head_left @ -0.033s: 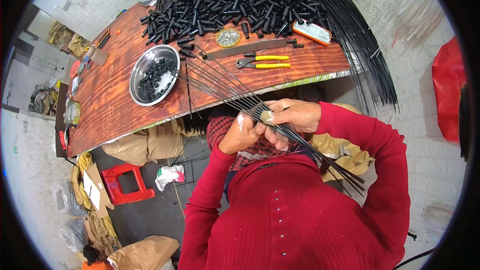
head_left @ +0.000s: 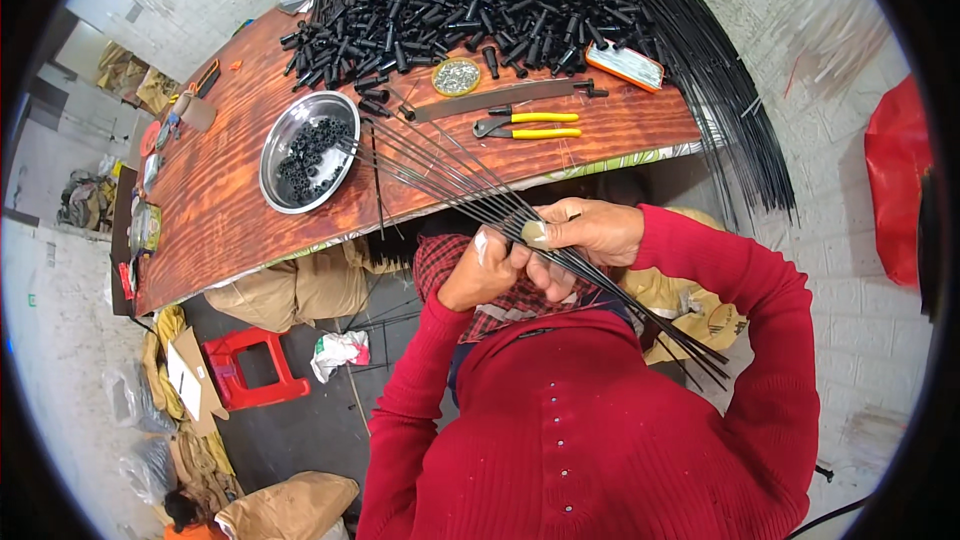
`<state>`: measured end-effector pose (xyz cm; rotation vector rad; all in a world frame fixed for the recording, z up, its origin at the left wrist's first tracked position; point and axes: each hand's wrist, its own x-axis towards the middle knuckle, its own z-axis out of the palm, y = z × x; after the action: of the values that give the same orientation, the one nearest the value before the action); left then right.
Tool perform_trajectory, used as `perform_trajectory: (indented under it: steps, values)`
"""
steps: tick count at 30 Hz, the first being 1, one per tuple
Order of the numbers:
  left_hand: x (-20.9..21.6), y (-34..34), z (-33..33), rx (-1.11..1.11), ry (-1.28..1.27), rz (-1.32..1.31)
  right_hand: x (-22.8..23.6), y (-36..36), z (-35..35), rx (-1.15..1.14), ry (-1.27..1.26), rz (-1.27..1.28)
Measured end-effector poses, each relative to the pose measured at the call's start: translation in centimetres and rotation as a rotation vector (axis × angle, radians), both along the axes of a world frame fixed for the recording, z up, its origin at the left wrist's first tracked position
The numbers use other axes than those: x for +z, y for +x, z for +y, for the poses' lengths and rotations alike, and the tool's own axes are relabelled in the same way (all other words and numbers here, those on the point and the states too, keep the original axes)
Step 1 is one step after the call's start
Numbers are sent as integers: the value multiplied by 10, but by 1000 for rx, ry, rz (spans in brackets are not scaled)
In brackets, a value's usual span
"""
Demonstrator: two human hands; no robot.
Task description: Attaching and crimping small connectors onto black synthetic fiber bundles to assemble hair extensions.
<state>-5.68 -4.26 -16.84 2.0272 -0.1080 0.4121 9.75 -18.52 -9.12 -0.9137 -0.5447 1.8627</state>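
A loose bundle of thin black rods (head_left: pixel 650 315) slants across my lap, its far ends fanned over the table edge towards a metal bowl. My right hand (head_left: pixel 598 230) is closed on the rods, the thumb pressed on top of them; a pale cover shows at that thumb's tip. Just left of it, my left hand (head_left: pixel 482 268) is closed at the bundle, with white tape on a finger. Its fingertips are partly hidden, close to the right hand's fingers. The steel bowl (head_left: pixel 268 155) on the table holds many small black ring-like parts (head_left: pixel 313 150).
Black tubular parts (head_left: pixel 470 10) are heaped at the table's back. Yellow-handled pliers (head_left: pixel 545 132), a flat metal strip (head_left: pixel 470 104), a round dish of small metal pieces (head_left: pixel 456 77) and an orange-edged tray (head_left: pixel 625 65) lie nearer. More black rods (head_left: pixel 735 100) hang off the right. A red stool (head_left: pixel 245 370) stands on the floor.
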Motion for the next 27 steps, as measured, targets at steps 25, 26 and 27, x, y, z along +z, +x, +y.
perform_trajectory:
  steps: [25,26,27]
  values:
    - [2,8,7,-92,43,55,36,25,-15,34,168,-223]
    - [15,14,10,-121,36,37,37,29,-18,11,204,-219]
    - [29,21,14,-218,-126,214,41,32,-21,-34,200,-210]
